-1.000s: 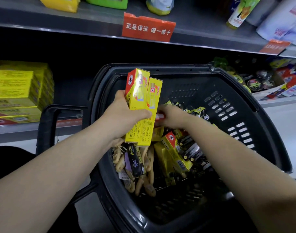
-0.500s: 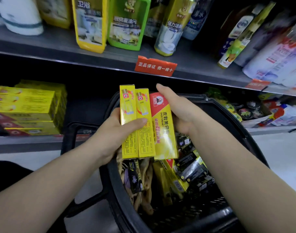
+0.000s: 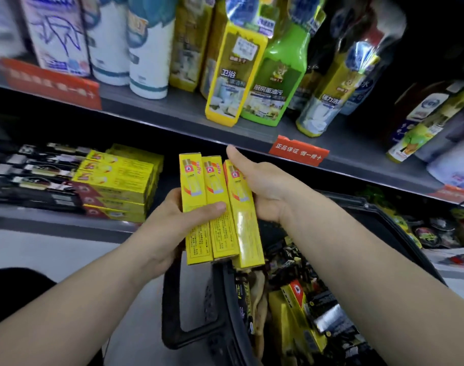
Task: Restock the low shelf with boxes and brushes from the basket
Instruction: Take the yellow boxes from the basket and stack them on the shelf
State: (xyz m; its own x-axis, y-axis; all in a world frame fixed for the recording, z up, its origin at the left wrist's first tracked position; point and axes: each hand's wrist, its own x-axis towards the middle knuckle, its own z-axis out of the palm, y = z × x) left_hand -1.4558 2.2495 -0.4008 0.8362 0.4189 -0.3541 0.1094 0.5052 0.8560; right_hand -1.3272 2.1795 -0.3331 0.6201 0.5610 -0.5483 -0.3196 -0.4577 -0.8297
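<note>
Three long yellow boxes (image 3: 220, 210) stand upright side by side above the black basket (image 3: 196, 336). My left hand (image 3: 172, 220) grips the left two, thumb across their fronts. My right hand (image 3: 265, 188) holds the third box from the right, thumb raised along its top. The basket still holds more yellow boxes (image 3: 299, 313), wooden brushes (image 3: 259, 294) and dark packets. The low shelf (image 3: 54, 217) at the left carries a stack of like yellow boxes (image 3: 120, 180).
Dark packets (image 3: 33, 167) lie left of the yellow stack on the low shelf. The upper shelf (image 3: 188, 114) holds cleaner bottles and red price tags. Round tins (image 3: 431, 231) sit on the low shelf at the right. Pale floor shows below.
Both hands have lifted the boxes higher, away from the basket. The right-hand box has turned so its narrow yellow side faces me. My view has swung up and left toward the shelves.
</note>
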